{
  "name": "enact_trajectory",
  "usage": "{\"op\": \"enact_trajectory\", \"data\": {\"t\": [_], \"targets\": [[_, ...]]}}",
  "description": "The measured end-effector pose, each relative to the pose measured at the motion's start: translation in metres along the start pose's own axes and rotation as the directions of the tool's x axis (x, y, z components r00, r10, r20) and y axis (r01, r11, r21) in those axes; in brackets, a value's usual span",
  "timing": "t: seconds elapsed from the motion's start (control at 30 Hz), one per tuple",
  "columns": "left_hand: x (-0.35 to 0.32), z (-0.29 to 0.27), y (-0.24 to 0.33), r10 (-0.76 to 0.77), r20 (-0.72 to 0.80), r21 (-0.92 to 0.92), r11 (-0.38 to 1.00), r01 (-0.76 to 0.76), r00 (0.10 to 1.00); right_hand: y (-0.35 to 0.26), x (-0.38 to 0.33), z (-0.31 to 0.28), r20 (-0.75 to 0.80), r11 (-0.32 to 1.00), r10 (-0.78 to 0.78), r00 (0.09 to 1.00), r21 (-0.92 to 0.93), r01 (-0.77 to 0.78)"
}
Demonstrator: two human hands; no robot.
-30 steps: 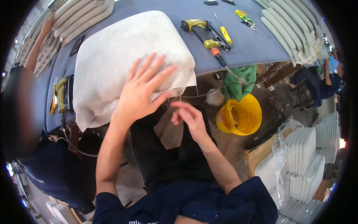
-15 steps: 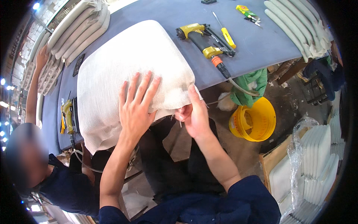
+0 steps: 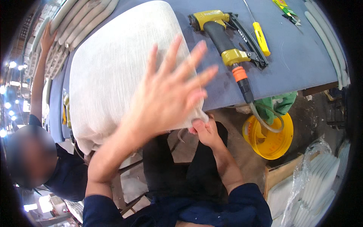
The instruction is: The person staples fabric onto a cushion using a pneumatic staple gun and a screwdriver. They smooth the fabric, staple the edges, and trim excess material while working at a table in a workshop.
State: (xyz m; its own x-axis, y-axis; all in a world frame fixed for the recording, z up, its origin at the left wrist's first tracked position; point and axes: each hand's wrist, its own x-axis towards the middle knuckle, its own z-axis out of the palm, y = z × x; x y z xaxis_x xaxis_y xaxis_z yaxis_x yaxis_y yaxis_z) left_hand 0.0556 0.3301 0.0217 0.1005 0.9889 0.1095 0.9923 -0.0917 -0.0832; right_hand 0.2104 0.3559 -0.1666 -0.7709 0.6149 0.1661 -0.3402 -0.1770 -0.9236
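Observation:
A cushion covered in cream woven fabric (image 3: 113, 64) lies on the table, its near edge hanging slightly over my lap. Over its right part my left hand (image 3: 166, 94) is raised with fingers spread, holding nothing and slightly blurred; whether the palm touches the cloth, I cannot tell. At the near right corner my right hand (image 3: 207, 133) pinches the loose fabric edge between thumb and fingers. A yellow and black pneumatic staple gun (image 3: 223, 39), with an orange hose fitting, rests just right of the cushion.
Beyond the staple gun lie a yellow-handled screwdriver (image 3: 261, 39) and a green packet (image 3: 283, 6) on the blue-grey table (image 3: 302, 56). A yellow bucket (image 3: 285, 132) stands below, near a green cloth (image 3: 285, 100). At left, a co-worker's arm (image 3: 39, 75) reaches toward stacked pads (image 3: 87, 20).
My left hand has lifted from lying flat on the cushion and swung right, fingers spread wider. My right hand still grips the fabric edge. The view has shifted closer to the table.

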Motion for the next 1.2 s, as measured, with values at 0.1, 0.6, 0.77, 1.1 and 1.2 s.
{"op": "enact_trajectory", "data": {"t": [0.1, 0.6, 0.77, 1.1, 1.2], "targets": [[-0.001, 0.002, 0.002, 0.014, 0.006, 0.054, 0.998, -0.014, 1.0, 0.006, 0.009, -0.012, 0.123, 0.993, -0.109, 0.986, -0.032, 0.113], [-0.011, -0.007, -0.001, -0.088, 0.142, 0.145, 0.987, 0.068, 0.986, 0.008, 0.016, -0.025, 0.222, 0.986, -0.159, 0.962, -0.009, 0.165], [-0.012, -0.009, 0.007, -0.114, 0.145, 0.087, 0.991, 0.102, 0.983, 0.015, 0.02, -0.031, 0.213, 0.96, -0.247, 0.946, -0.083, 0.269], [-0.016, -0.005, 0.008, -0.067, 0.012, 0.081, 0.995, 0.066, 0.998, -0.019, 0.008, -0.026, 0.124, 0.945, -0.152, 0.981, -0.273, 0.181], [-0.018, -0.002, 0.005, -0.036, -0.024, 0.094, 0.995, 0.038, 0.999, -0.032, 0.002, -0.021, 0.082, 0.905, -0.169, 0.982, -0.382, 0.188]]}}
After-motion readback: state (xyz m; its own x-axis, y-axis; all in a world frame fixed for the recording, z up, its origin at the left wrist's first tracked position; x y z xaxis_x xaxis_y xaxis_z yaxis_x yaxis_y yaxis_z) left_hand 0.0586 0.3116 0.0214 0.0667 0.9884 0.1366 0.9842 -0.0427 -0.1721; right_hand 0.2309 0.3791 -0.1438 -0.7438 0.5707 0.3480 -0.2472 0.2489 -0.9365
